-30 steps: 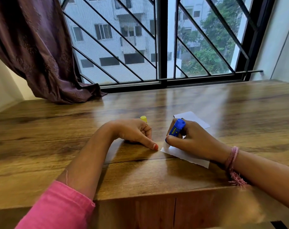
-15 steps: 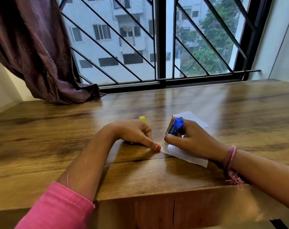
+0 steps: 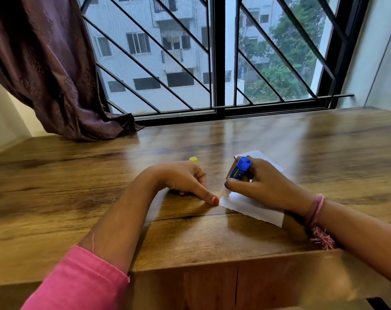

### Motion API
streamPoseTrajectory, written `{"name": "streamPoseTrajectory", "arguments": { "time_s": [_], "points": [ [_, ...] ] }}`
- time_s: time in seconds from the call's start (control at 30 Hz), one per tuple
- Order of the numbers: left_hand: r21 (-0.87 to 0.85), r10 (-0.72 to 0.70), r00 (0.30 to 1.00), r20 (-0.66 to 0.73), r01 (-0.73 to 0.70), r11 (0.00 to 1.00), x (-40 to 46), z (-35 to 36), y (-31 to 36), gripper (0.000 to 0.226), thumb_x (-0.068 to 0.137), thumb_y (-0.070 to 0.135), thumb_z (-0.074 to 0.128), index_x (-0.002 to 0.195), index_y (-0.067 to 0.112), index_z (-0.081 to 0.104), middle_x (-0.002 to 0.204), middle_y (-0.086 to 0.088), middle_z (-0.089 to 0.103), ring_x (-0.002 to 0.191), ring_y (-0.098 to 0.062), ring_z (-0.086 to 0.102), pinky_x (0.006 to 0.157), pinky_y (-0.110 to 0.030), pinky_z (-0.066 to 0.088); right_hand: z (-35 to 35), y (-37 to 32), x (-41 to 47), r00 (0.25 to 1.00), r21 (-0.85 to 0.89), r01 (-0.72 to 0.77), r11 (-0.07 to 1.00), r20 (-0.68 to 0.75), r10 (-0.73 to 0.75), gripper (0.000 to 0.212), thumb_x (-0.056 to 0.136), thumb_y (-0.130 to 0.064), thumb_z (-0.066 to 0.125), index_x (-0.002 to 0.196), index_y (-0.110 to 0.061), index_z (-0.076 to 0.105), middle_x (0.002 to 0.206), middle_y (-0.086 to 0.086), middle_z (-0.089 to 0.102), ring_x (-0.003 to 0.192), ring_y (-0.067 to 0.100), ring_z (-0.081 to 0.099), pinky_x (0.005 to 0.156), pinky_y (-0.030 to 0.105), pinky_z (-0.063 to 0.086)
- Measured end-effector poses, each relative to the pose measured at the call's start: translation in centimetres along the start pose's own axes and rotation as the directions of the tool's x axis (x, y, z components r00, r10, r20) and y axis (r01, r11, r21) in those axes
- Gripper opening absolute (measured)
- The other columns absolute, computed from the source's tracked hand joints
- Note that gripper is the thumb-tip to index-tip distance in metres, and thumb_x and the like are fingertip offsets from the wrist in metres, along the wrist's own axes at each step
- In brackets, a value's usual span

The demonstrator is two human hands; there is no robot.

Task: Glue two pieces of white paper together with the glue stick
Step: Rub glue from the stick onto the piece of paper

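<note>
Two hands work close together near the front middle of the wooden table point(image 3: 302, 135), and each seems to have its own job. The right hand point(image 3: 264, 186) holds the blue glue stick point(image 3: 239, 171), its fingers curled round the barrel and the thumb along the near side, with the tube tilted so its pale tip meets the near-left corner of the white paper point(image 3: 252, 208); that slant likely lets the glue face sit flat on the sheet while the person looks down on the spot. The paper lies flat under this hand, its far corner showing beyond the knuckles, and whether that is one sheet or two stacked cannot be told. The left hand point(image 3: 185, 180) rests just left of the sheet, its thumb stretched out flat so the red-nailed tip touches the paper's left corner, probably to pin it against the drag of the stick. Its other fingers are curled under, and a yellow cap point(image 3: 193, 160) pokes up just beyond them; whether the fingers hold it or it simply stands on the table behind the hand cannot be told. Judging by the bare paper, gluing looks under way rather than finished, and the joining of the pieces is not yet done. A purple curtain point(image 3: 44, 70) hangs at the far left beside the barred window point(image 3: 219, 57).
</note>
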State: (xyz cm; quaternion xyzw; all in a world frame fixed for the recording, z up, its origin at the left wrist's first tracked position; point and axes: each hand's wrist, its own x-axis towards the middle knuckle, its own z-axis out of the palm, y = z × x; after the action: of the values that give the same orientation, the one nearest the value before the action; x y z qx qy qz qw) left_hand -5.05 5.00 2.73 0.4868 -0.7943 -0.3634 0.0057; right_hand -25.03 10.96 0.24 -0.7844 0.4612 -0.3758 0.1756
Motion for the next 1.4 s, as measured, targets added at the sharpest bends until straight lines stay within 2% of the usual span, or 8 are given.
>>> {"name": "streamPoseTrajectory", "arguments": {
  "time_s": [0.1, 0.23, 0.33, 0.47, 0.77, 1.0, 1.23, 1.4],
  "points": [
    [-0.003, -0.006, 1.0, -0.019, 0.006, 1.0, 0.0, 0.1, 0.0, 0.038, 0.063, 0.045, 0.084, 0.059, 0.025, 0.052, 0.052, 0.011, 0.052, 0.049, -0.007, 0.04, 0.046, -0.02, 0.032, 0.0, 0.2, 0.3, 1.0, -0.03, -0.014, 0.999, -0.02, 0.013, 0.022, 0.076, -0.02, 0.067, 0.068, -0.001, 0.058, 0.064, 0.013, 0.054, 0.056, 0.012, 0.044, 0.093, 0.054, 0.043],
    [-0.013, -0.01, 1.0, -0.011, 0.01, 1.0, -0.1, 0.1, 0.2, 0.038, 0.063, 0.044, 0.085, 0.06, 0.025, 0.052, 0.056, 0.008, 0.054, 0.049, -0.007, 0.04, 0.046, -0.02, 0.032, -0.3, 0.1, 0.1, 1.0, -0.008, 0.004, 1.0, 0.013, -0.004, 0.02, 0.076, -0.021, 0.067, 0.069, -0.004, 0.06, 0.074, 0.018, 0.059, 0.064, 0.017, 0.052, 0.071, 0.048, 0.047],
    [-0.016, -0.014, 1.0, -0.016, 0.014, 1.0, -0.2, 0.1, 0.3, 0.039, 0.063, 0.044, 0.085, 0.061, 0.024, 0.052, 0.065, 0.003, 0.055, 0.051, -0.008, 0.04, 0.047, -0.021, 0.032, -0.4, 0.4, 0.2, 0.999, -0.045, -0.017, 0.999, -0.045, 0.015, 0.021, 0.076, -0.022, 0.067, 0.07, -0.003, 0.061, 0.076, 0.016, 0.061, 0.086, 0.024, 0.059, 0.079, 0.039, 0.044],
    [-0.013, -0.019, 1.0, -0.022, 0.019, 1.0, -0.3, 0.2, 0.3, 0.039, 0.063, 0.043, 0.085, 0.061, 0.024, 0.052, 0.063, 0.005, 0.055, 0.049, -0.007, 0.041, 0.045, -0.018, 0.032, -0.3, 0.5, 0.2, 0.999, 0.007, 0.003, 1.0, 0.04, -0.003, 0.02, 0.076, -0.023, 0.066, 0.07, -0.004, 0.064, 0.071, 0.013, 0.059, 0.064, 0.015, 0.054, 0.074, 0.047, 0.047],
    [-0.028, -0.028, 0.999, -0.025, 0.028, 0.999, -0.2, 0.1, 0.2, 0.039, 0.06, 0.045, 0.086, 0.058, 0.026, 0.053, 0.076, -0.002, 0.059, 0.056, -0.01, 0.042, 0.049, -0.022, 0.033, -0.4, 0.9, 0.6, 1.0, -0.001, 0.007, 1.0, 0.026, -0.007, 0.019, 0.076, -0.019, 0.068, 0.065, -0.005, 0.062, 0.063, 0.004, 0.052, 0.056, 0.01, 0.046, 0.056, 0.027, 0.038],
    [-0.028, -0.031, 0.999, -0.019, 0.03, 0.999, -0.1, 0.1, 0.2, 0.04, 0.057, 0.047, 0.087, 0.057, 0.026, 0.053, 0.066, 0.003, 0.057, 0.055, -0.009, 0.042, 0.049, -0.021, 0.033, -0.5, 0.9, 0.7, 1.0, -0.054, -0.006, 0.999, -0.002, 0.006, 0.02, 0.075, -0.022, 0.068, 0.065, -0.006, 0.062, 0.061, 0.004, 0.052, 0.053, 0.008, 0.044, 0.054, 0.024, 0.039],
    [-0.02, -0.039, 0.999, -0.02, 0.039, 0.999, -0.1, 0.0, 0.1, 0.04, 0.056, 0.048, 0.087, 0.056, 0.026, 0.054, 0.058, 0.006, 0.056, 0.049, -0.008, 0.041, 0.047, -0.021, 0.032, -0.8, 1.4, 0.9, 0.998, -0.112, -0.014, 0.994, -0.062, 0.007, 0.032, 0.067, -0.039, 0.063, 0.062, -0.008, 0.057, 0.064, 0.013, 0.054, 0.066, 0.028, 0.057, 0.067, 0.046, 0.049],
    [-0.033, -0.031, 0.999, -0.018, 0.03, 0.999, -0.1, 0.1, 0.1, 0.04, 0.056, 0.048, 0.087, 0.055, 0.026, 0.053, 0.07, 0.0, 0.059, 0.052, -0.01, 0.041, 0.048, -0.022, 0.031, -1.0, 1.9, 1.5, 0.995, -0.092, -0.063, 0.994, -0.079, 0.056, 0.035, 0.071, -0.032, 0.066, 0.071, 0.002, 0.059, 0.069, 0.017, 0.059, 0.071, 0.027, 0.059, 0.068, 0.039, 0.049]
  ]
}}
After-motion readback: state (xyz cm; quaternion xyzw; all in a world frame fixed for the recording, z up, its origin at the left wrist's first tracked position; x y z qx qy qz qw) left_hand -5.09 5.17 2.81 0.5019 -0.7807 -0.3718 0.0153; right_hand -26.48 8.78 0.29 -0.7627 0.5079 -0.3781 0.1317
